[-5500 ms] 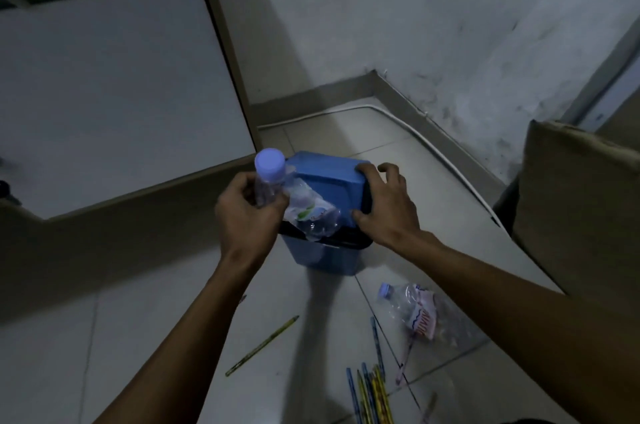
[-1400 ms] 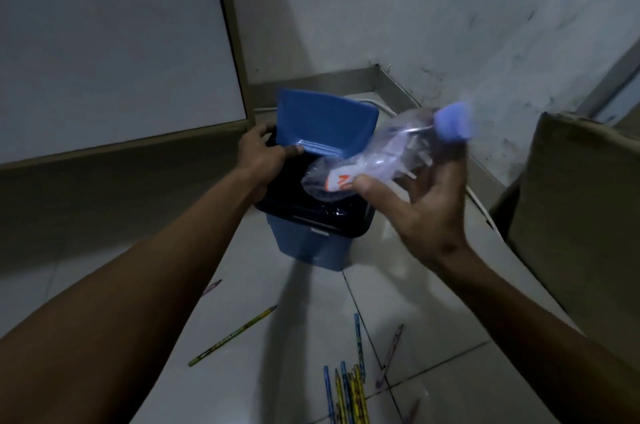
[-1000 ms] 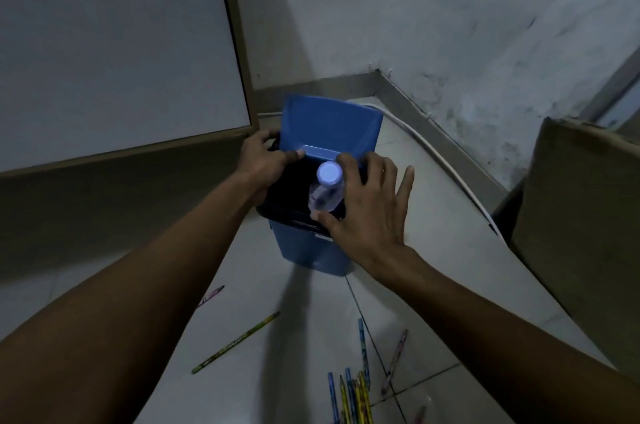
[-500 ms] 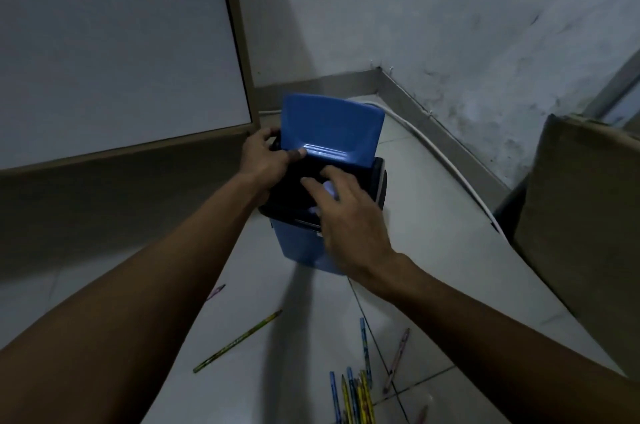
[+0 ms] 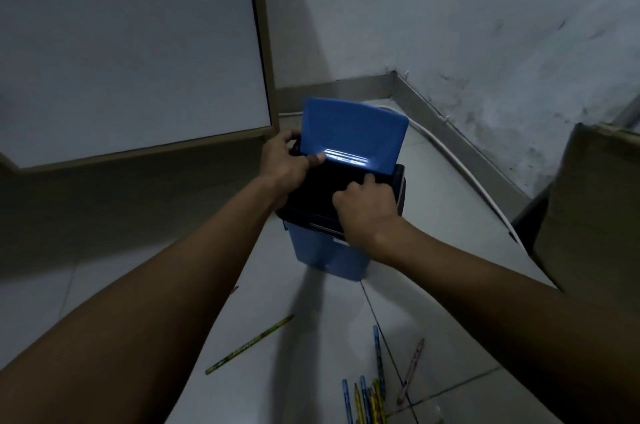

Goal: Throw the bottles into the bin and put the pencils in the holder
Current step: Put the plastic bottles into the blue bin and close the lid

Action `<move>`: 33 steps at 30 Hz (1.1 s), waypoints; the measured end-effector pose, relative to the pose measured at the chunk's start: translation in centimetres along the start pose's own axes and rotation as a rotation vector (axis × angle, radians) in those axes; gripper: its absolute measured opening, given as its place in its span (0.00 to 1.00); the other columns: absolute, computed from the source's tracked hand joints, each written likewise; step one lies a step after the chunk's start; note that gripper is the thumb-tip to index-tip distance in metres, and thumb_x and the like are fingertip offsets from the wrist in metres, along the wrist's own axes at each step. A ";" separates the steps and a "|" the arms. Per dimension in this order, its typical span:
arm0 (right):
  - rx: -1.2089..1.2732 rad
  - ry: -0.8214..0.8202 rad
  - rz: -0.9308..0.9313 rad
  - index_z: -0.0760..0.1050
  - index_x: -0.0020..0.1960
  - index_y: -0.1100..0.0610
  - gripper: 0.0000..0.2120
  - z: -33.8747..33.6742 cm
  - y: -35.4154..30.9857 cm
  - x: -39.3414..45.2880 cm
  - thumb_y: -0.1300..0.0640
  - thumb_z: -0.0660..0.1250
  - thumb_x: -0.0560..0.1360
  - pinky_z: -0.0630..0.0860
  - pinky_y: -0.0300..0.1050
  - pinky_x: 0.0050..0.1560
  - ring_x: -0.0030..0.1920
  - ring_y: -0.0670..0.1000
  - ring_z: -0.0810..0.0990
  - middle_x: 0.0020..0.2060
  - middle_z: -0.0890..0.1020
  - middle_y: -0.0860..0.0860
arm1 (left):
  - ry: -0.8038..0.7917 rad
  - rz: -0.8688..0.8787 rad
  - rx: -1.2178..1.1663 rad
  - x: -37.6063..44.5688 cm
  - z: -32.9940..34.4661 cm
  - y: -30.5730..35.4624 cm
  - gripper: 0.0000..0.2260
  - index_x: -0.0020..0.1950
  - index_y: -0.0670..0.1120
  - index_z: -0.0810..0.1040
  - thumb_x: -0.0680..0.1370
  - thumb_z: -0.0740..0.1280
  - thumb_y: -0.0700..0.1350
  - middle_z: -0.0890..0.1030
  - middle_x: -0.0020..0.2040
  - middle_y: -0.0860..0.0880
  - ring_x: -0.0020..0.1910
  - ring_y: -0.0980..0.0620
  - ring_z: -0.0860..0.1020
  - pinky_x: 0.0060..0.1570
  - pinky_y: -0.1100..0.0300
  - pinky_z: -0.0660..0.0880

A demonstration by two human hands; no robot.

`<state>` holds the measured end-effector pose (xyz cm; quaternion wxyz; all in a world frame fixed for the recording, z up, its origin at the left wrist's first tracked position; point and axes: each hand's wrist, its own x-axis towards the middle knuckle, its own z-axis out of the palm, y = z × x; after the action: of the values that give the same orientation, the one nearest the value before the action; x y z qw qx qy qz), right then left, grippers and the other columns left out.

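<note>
A: Blue bin (image 5: 329, 250) standing on the tiled floor (image 5: 450, 233) near the corner, flap lid (image 5: 351, 132) tipped up on edge at the bin's twelve o'clock side, dark opening showing beneath it.

B: Left hand (image 5: 284, 160) is at the bin's ten o'clock. Its thumb presses on the lower edge of the lid, the other fingers (image 5: 285, 139) curl round the lid's left edge. That is a pinch on the lid, holding it up.

A: And the right hand (image 5: 367, 205)?

B: Over the black rim (image 5: 400, 188) at about four o'clock of the opening, knuckles up, fingers curled and dipping into the dark mouth. Whether they grip anything in there, I cannot tell; the fingertips are hidden and no bottle shows.

A: So no bottle in view at all from this head camera.

B: None. Pencils, though: a loose green pencil (image 5: 249, 344) lies alone on the floor at the bin's seven o'clock, well apart from both hands. A bunch of coloured pencils (image 5: 363, 399) sits at six o'clock by the bottom edge of the view, a blue pencil (image 5: 378, 354) and a pinkish pencil (image 5: 412, 368) just beside it.

A: All of them flat on the tiles, none near the fingers.

B: Right. White board (image 5: 131, 42) with a wooden frame leans at the far left, a cardboard box (image 5: 588, 198) at three o'clock.
</note>
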<state>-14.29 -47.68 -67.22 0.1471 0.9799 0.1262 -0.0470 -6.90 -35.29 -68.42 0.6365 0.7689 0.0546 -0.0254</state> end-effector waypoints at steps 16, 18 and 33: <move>0.277 0.018 0.037 0.75 0.59 0.58 0.14 0.5 0.2 -0.8 0.65 0.67 0.74 0.67 0.50 0.44 0.56 0.61 0.78 0.56 0.78 0.58 | 0.010 0.067 0.104 1.0 -0.1 -1.1 0.26 0.68 0.47 0.72 0.72 0.75 0.42 0.76 0.67 0.44 0.62 0.45 0.77 0.60 0.45 0.77; 0.226 -0.005 0.006 0.74 0.62 0.59 0.16 0.7 0.2 -0.8 0.64 0.67 0.74 0.70 0.50 0.45 0.57 0.60 0.78 0.57 0.78 0.58 | 0.008 0.071 0.104 1.0 -0.2 -1.1 0.27 0.69 0.46 0.72 0.72 0.75 0.42 0.75 0.67 0.44 0.63 0.45 0.76 0.61 0.45 0.77; 0.235 -0.393 -0.050 0.64 0.73 0.57 0.21 1.0 1.2 3.9 0.55 0.58 0.81 0.72 0.48 0.62 0.65 0.58 0.74 0.68 0.71 0.58 | 0.010 0.057 0.177 1.8 0.0 -2.2 0.28 0.64 0.57 0.73 0.66 0.75 0.53 0.74 0.66 0.44 0.61 0.42 0.77 0.59 0.43 0.78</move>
<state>-10.31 -48.24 -68.36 0.0525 0.9589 0.1131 -0.2549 -5.35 -34.84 -70.75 0.5663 0.8235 0.0334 -0.0080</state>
